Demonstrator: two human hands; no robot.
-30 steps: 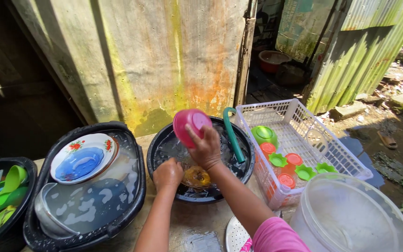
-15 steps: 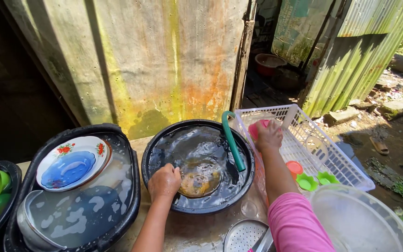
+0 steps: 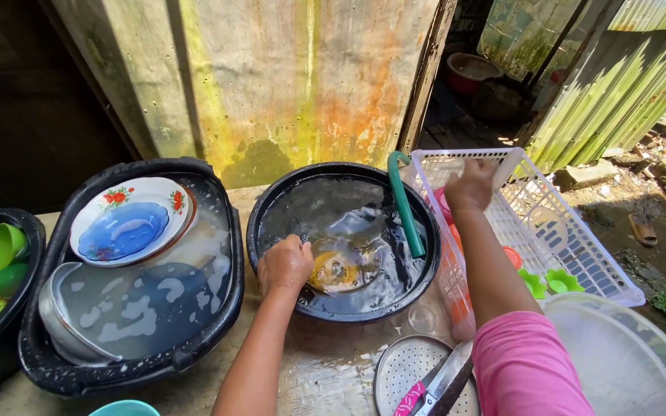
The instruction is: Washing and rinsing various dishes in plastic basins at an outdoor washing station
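Water fills the black basin (image 3: 342,231). The left hand (image 3: 285,264) is closed on a glass bowl (image 3: 341,266) in it. The right hand (image 3: 469,185) has moved into the white basket (image 3: 572,246); the pink bowl has gone from view, and I cannot tell its grip.

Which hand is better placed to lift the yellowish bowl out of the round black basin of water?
Left, probably. The left hand is at the yellowish bowl in the round black basin, while the right hand reaches into the white plastic basket.
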